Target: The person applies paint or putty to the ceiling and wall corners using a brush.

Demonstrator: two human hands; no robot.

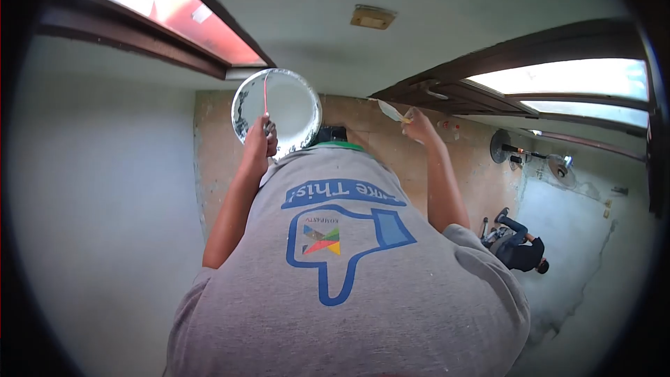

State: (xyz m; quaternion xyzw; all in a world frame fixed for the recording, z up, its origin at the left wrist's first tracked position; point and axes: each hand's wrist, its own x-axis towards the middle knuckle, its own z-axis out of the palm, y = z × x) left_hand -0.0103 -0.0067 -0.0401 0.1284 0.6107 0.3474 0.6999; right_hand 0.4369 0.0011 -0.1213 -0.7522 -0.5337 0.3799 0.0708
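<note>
My left hand [260,137] is closed at the near side of a round white bucket [244,82], around the lower end of its thin red-and-metal handle [266,94]. Dark and white smears mark the bucket's inner wall, and pale material shows inside. To the right, my right hand [417,126] grips a putty knife [391,111] by its yellowish handle. The whitish blade points up and left, near the wall and apart from the bucket. My fingers partly hide both handles.
Dark-framed windows [209,63] stand at left and right [488,101]. A switch plate [373,17] sits on the wall ahead. At the right, a standing fan [500,146] and a crouching person [520,246] are on the floor.
</note>
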